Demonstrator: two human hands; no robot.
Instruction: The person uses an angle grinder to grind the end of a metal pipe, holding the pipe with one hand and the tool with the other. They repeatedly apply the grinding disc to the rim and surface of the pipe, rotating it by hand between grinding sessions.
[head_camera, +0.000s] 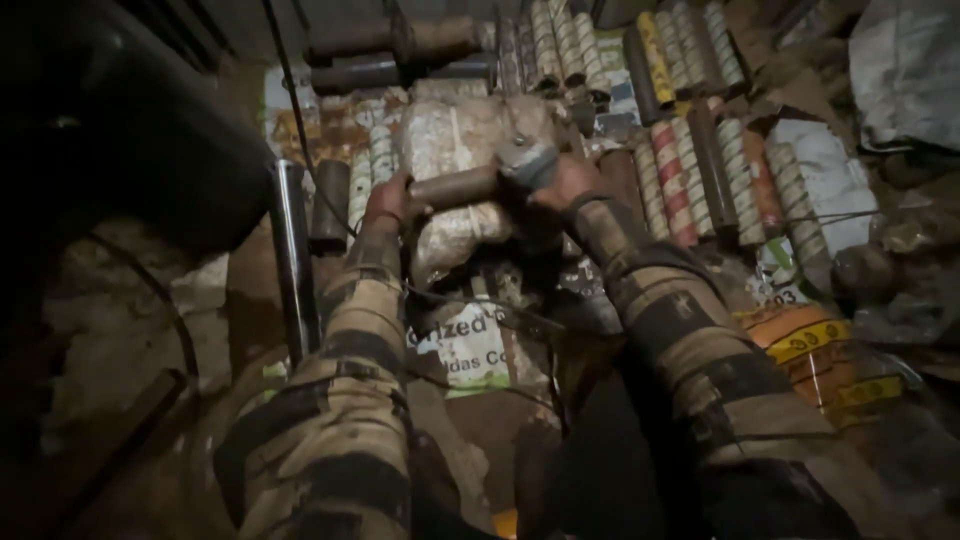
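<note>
A short dark metal cylinder (455, 185) lies across a lumpy plastic-wrapped block (455, 150) in the middle of the view. My left hand (392, 200) grips the cylinder's left end. My right hand (562, 180) is closed around a grey metal tool head (527, 160) that sits on the cylinder's right end. Both forearms wear striped dirty sleeves. The light is dim and the scene is blurred.
Several paper-wrapped cylinders (690, 175) lie in rows to the right and at the back. Dark metal tubes (385, 45) lie at the top, a shiny metal rod (293, 250) at the left. Printed sacks (470, 345) and plastic sheets (900, 70) cover the dirt floor.
</note>
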